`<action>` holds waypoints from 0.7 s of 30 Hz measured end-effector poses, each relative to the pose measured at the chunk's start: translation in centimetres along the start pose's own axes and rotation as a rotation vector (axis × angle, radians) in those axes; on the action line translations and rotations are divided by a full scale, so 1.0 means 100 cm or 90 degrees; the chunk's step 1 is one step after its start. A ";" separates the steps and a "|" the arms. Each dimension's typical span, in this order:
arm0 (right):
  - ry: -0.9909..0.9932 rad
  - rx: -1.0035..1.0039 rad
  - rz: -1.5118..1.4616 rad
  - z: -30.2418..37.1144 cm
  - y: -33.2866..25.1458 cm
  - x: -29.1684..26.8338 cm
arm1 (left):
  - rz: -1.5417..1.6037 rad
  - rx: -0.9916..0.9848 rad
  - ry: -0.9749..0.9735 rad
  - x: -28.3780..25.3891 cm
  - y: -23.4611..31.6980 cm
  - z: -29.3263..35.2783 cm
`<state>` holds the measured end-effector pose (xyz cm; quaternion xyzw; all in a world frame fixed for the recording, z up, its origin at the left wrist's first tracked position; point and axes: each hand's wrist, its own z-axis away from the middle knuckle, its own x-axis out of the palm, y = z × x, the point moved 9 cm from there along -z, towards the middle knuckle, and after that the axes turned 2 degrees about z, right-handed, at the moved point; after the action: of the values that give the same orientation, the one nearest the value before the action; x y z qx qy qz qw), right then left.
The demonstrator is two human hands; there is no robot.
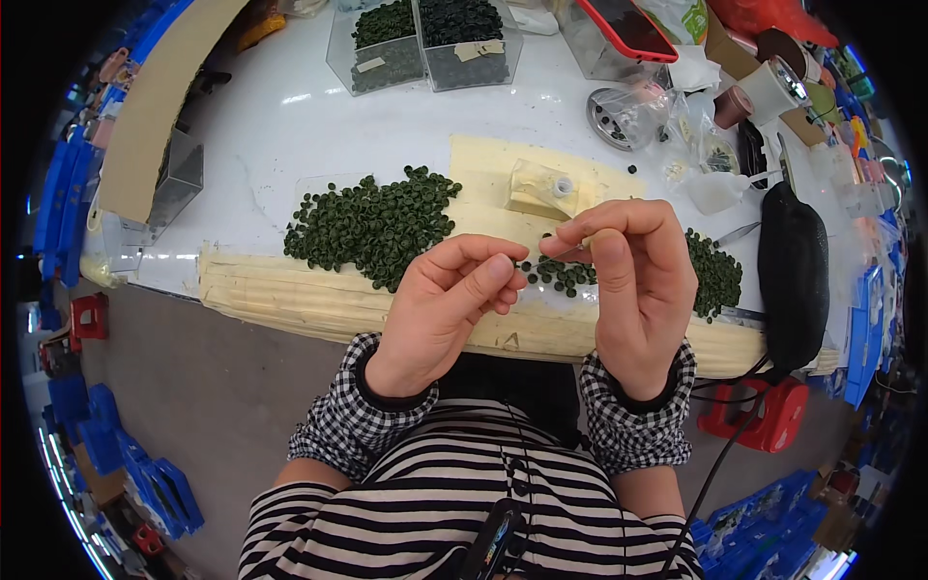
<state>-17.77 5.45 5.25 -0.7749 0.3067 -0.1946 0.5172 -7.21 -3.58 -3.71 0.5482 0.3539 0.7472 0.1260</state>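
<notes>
My left hand is closed in a pinch over the near edge of the table. At its fingertips is a small round dark green piece. Just to the right, my right hand curls with thumb and forefinger drawn together on something thin and tiny that I cannot make out. A large heap of dark green cup-shaped pieces lies left of my hands. Beneath and between my fingers are several loose green pieces, partly covered by the right hand. Another heap shows right of my right hand.
Cream tape-like sheeting covers the table's front edge. Beyond my hands stands a small taped block. Two clear bins of green pieces stand at the back. A red-cased phone, plastic bags and a black padded object are to the right.
</notes>
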 end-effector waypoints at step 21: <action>-0.046 -0.011 0.057 0.000 0.003 0.008 | 0.003 -0.033 0.017 -0.001 -0.006 0.001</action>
<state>-17.23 4.85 4.96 -0.7718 0.3235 -0.1403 0.5292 -7.20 -3.15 -4.13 0.5359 0.3348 0.7634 0.1337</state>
